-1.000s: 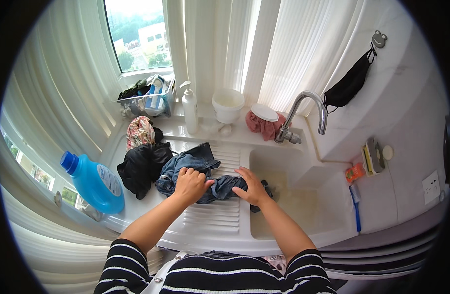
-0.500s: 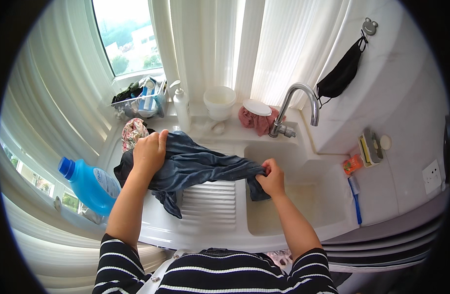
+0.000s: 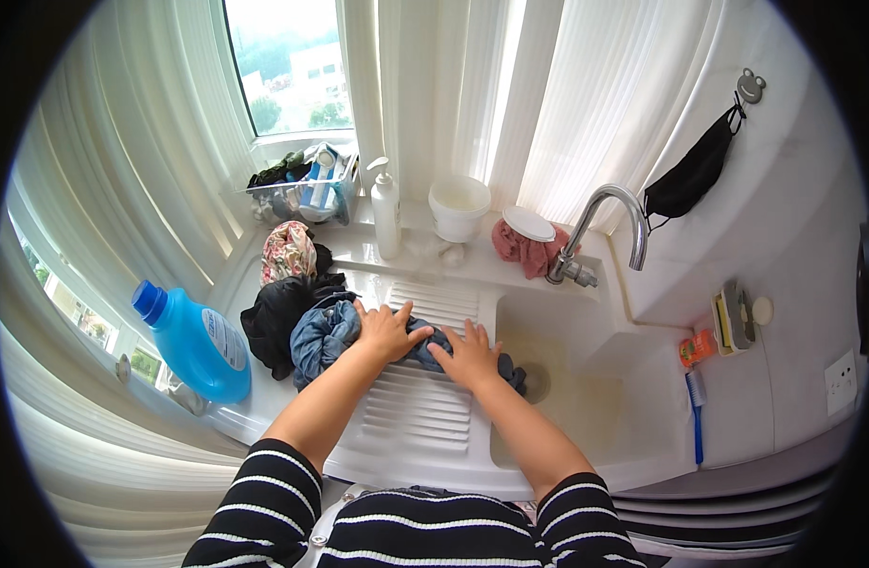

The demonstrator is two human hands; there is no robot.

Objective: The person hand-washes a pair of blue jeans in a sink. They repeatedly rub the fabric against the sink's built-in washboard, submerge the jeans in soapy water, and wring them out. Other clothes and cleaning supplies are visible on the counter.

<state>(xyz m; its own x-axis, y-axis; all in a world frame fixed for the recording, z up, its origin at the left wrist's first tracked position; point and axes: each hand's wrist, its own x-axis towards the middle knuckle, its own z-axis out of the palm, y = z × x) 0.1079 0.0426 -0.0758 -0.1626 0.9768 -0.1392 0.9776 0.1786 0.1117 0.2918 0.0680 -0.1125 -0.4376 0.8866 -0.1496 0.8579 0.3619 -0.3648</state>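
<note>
A blue-grey garment [image 3: 323,333] lies bunched into a long roll across the ridged washboard [image 3: 417,409]. Its right end hangs over the basin edge. My left hand [image 3: 387,333] presses on the roll from above, palm down, fingers spread. Just to its right, my right hand [image 3: 470,358] rests on the same cloth, also flat with fingers apart. Between the two hands the thumbs come close together. A black cloth [image 3: 272,327] touches the garment's left end, and behind it sits a floral cloth [image 3: 288,251].
Right of the washboard is the sink basin [image 3: 605,341] with shallow cloudy water and a tap [image 3: 594,204]. A blue detergent bottle [image 3: 196,346] stands at left. Along the back are a pump bottle [image 3: 385,213], a white tub [image 3: 458,208] and a pink cloth [image 3: 524,254]. A blue brush [image 3: 696,417] lies right.
The garment, held stretched between both closed hands before, is down on the washboard and bunched up. Both hands have opened onto it, the left moving right and the right moving slightly left.
</note>
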